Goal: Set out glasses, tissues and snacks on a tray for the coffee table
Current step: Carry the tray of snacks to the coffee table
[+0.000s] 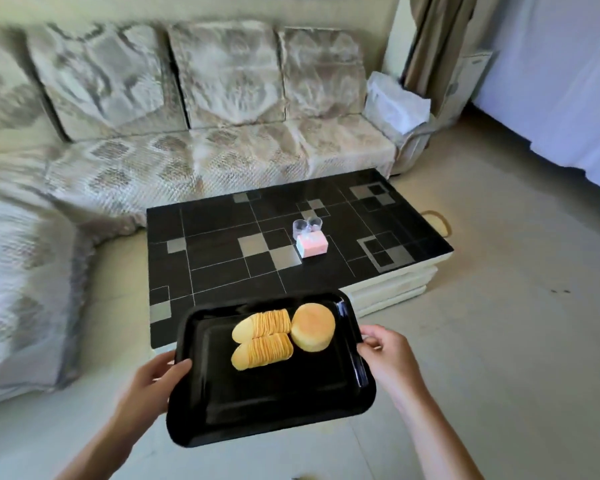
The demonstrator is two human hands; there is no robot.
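A black rectangular tray (257,403) is held in the air in front of the coffee table (222,258). My left hand (153,382) grips its left rim and my right hand (388,355) grips its right rim. On the tray lie two rows of stacked yellow crackers (264,337) and a round golden cake (313,327) beside them. Further back on the table stand two clear glasses (307,227), with a small pink tissue pack (311,245) right in front of them.
The low table has a black tiled top with grey squares. A pale patterned sofa (205,116) wraps around its far and left sides. Bare floor (499,323) lies to the right. A curtain (437,39) hangs at the back right.
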